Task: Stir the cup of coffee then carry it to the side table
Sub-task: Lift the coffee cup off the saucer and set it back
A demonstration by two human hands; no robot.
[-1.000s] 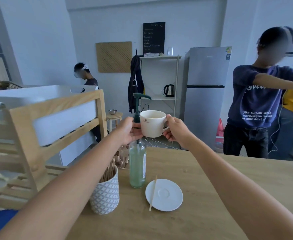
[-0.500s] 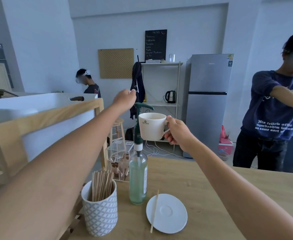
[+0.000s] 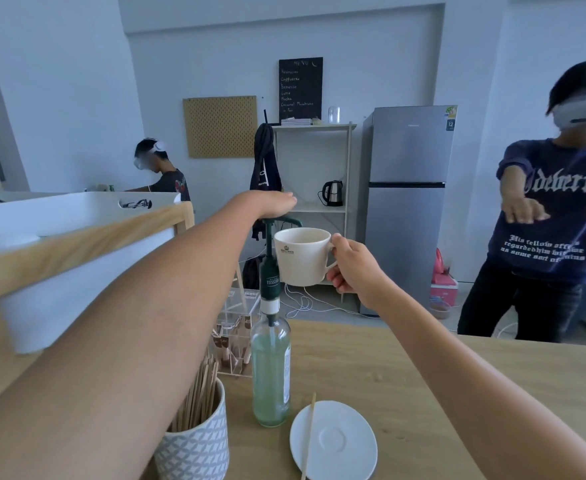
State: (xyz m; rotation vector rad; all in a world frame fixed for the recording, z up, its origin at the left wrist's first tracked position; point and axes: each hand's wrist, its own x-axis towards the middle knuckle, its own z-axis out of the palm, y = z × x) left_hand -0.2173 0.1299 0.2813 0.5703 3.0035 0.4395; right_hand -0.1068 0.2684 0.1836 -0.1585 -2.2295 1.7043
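Lowered since the earlier frame, the left hand is pressed flat on the syrup pump — fingers extended. At 3 o'clock, the cup is pinched by right-hand fingers. Stirring and carrying are judged undone — stirrer untouched.

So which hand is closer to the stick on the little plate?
Right. The right hand holds the cup above the stick; the left hand is higher, on the bottle's pump.

Two bare forearms were seen, with no sleeve shown on either up to the near edge of the view. The left hand and the right hand were left uncovered by any glove.
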